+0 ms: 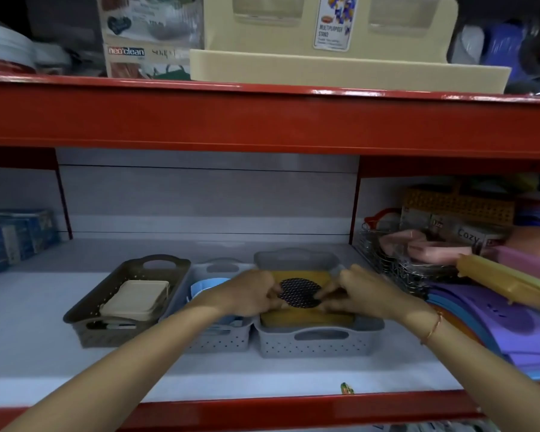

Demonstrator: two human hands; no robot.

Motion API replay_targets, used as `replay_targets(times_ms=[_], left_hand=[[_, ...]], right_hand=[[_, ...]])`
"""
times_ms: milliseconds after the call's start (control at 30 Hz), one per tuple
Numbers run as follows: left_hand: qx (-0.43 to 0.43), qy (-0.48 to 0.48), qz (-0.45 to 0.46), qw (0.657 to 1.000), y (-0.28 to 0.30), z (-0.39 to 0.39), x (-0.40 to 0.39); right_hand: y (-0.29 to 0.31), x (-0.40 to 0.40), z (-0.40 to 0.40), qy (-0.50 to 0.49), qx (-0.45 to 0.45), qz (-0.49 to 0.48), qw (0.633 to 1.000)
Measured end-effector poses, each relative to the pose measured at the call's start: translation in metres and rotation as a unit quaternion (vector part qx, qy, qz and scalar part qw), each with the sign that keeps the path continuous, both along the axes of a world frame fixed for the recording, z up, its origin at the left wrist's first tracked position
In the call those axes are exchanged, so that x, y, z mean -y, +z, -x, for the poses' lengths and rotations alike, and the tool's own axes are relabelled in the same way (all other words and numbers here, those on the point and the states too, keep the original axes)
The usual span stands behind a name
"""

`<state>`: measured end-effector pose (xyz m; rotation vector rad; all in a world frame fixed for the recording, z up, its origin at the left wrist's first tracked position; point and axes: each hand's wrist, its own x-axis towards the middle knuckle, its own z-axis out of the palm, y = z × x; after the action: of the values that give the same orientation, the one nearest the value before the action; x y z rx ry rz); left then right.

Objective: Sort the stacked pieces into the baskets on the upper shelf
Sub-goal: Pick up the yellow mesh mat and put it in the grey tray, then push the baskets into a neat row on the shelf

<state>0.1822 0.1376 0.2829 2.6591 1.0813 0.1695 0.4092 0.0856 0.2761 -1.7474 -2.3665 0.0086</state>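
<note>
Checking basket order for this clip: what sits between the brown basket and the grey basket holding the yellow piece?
In the head view, a light grey basket with blue pieces sits between them, partly hidden by the left hand.

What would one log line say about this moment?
hands: left hand and right hand both pinching round black perforated disc | place: over yellow piece in grey plastic basket | neighbours: brown basket

Black perforated round disc [300,292] flat over yellow piece [306,316], grey basket [317,342]

arms — bare, no sleeves | left hand [250,294] — nothing worn | right hand [360,291] | wrist: thin orange-gold bangle [434,327]
</note>
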Motion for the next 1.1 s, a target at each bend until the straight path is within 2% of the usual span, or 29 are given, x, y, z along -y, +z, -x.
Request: replay_targets(times_ms=[67, 133, 233, 300, 367, 433, 500, 633, 767, 933, 1100], left_hand=[[0.091, 0.027, 0.022, 0.995, 0.006, 0.019, -0.002], [0.191, 0.092, 0.047, 0.976, 0.013, 0.039, -0.003], [0.307, 0.214, 0.154, 0.914, 0.021, 0.073, -0.012], [0.337, 0.245, 0.254, 0.873, 0.024, 0.09, -0.012], [0.356, 0.25, 0.325, 0.839, 0.025, 0.099, -0.013], [0.372, 0.243, 0.361, 0.82, 0.025, 0.099, -0.013], [0.39, 0.244, 0.394, 0.796, 0.025, 0.094, -0.01], [0.367, 0.263, 0.338, 0.826, 0.017, 0.077, -0.015], [0.339, 0.318, 0.328, 0.823, 0.027, 0.07, -0.014], [0.293, 0.34, 0.338, 0.827, 0.033, 0.076, -0.02], [0.289, 0.322, 0.363, 0.825, 0.036, 0.088, -0.024]], right_hand=[[0.005, -0.003, 0.018, 0.004, -0.116, -0.013, 0.993], [0.013, -0.007, 0.041, 0.002, -0.265, -0.004, 0.964], [0.028, -0.009, 0.082, 0.008, -0.514, 0.103, 0.851], [0.033, -0.013, 0.109, -0.005, -0.6, 0.16, 0.784], [0.035, -0.018, 0.135, -0.042, -0.622, 0.188, 0.759], [0.035, -0.021, 0.158, -0.079, -0.611, 0.205, 0.76], [0.034, -0.024, 0.177, -0.095, -0.626, 0.227, 0.74], [0.028, -0.031, 0.195, -0.141, -0.658, 0.23, 0.703], [0.027, -0.028, 0.198, -0.176, -0.67, 0.217, 0.687], [0.028, -0.028, 0.195, -0.195, -0.657, 0.228, 0.692], [0.031, -0.03, 0.197, -0.222, -0.641, 0.234, 0.696]])
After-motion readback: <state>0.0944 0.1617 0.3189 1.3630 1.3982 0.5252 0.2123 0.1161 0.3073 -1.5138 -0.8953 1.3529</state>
